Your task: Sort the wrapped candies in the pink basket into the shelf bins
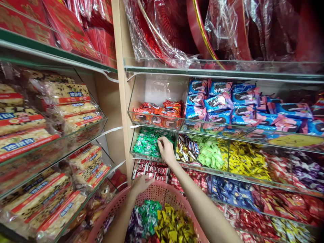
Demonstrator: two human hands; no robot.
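Note:
My right hand [165, 149] reaches into a clear shelf bin of green wrapped candies [148, 141], its fingers curled down among them; what they hold is hidden. My left hand [141, 184] grips the far rim of a pink plastic basket [162, 192] at the bottom of the view. In the basket lie green candies [149, 214], yellow candies [174, 226] and some purple ones [134, 224].
Clear bins hold gold-and-brown sweets [186, 146], light green [210, 153], yellow [246, 158], red and purple candies. Blue biscuit packs [227, 103] and red packs [158, 113] fill the shelf above. Boxed nut bars [63, 98] line the left shelves. A wooden post [124, 77] divides the units.

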